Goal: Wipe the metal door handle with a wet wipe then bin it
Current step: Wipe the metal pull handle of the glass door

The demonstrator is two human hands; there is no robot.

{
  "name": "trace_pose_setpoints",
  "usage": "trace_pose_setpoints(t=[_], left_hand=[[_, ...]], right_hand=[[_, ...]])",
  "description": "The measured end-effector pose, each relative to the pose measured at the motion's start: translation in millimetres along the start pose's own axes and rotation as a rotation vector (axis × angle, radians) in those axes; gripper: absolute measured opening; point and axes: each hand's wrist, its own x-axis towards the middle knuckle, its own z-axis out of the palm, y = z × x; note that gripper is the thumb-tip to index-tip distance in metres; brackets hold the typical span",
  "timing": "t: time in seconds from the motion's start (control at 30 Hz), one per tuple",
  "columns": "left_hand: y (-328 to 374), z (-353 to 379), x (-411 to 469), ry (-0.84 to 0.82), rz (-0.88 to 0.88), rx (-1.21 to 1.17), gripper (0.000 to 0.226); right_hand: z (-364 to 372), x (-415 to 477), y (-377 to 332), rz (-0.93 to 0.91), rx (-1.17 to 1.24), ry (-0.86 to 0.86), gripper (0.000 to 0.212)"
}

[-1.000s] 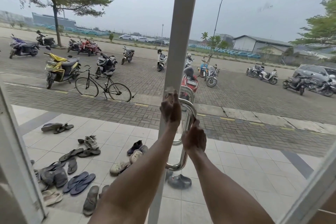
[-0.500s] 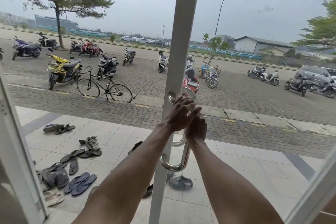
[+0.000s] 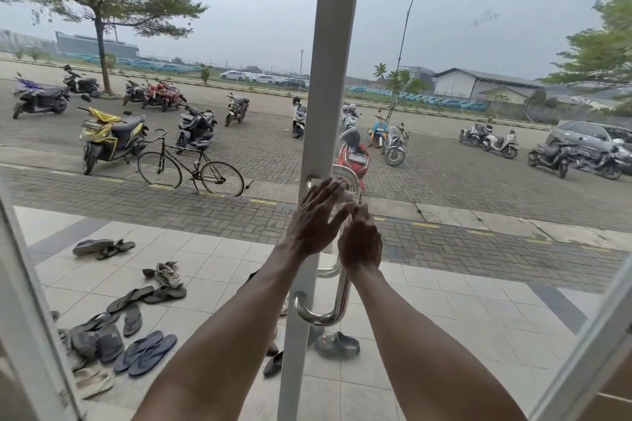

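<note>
A polished metal door handle (image 3: 337,304) is fixed to the white door stile (image 3: 328,113). Its upper bend (image 3: 350,178) shows above my hands. My left hand (image 3: 316,219) lies across the upper part of the handle with fingers straight and spread. It presses a thin whitish wet wipe (image 3: 347,197) against the metal under the fingertips. Just to its right, my right hand (image 3: 359,244) has its fingers curled round the handle's upright bar. Most of the wipe is hidden by my hands. No bin is in view.
Glass panes flank the stile, with white frame edges at far left (image 3: 20,301) and lower right (image 3: 588,352). Beyond the glass, several sandals and shoes (image 3: 136,328) lie on the tiled porch. A bicycle (image 3: 189,166) and parked scooters stand on the paving.
My left hand left the stile above the handle, crossed right and opened flat onto the handle's upper part. My right hand slid slightly up the bar.
</note>
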Motion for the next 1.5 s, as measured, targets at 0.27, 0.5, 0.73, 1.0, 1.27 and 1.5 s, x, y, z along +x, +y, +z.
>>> trace_pose_setpoints(t=[0.27, 0.5, 0.73, 1.0, 1.27, 1.5], left_hand=[[14, -27, 1, 0.047, -0.205, -0.654, 0.053], [-16, -32, 8, 0.525, -0.583, -0.535, 0.027], [-48, -26, 23, 0.350, -0.637, -0.551, 0.029], [-57, -29, 32, 0.246, -0.568, -0.687, 0.041], [-64, -26, 36, 0.302, -0.526, -0.549, 0.034], [-60, -21, 36, 0.354, -0.595, -0.590, 0.034]], right_hand=[[-5, 16, -37, -0.318, 0.114, 0.146, 0.042], [-10, 36, -61, -0.273, -0.043, 0.074, 0.027], [-5, 54, -93, -0.368, -0.318, -0.112, 0.021], [12, 59, -112, -0.457, -0.498, -0.150, 0.027], [-10, 45, -97, -0.426, -0.508, -0.109, 0.018], [6, 57, -108, -0.495, -0.595, -0.111, 0.026]])
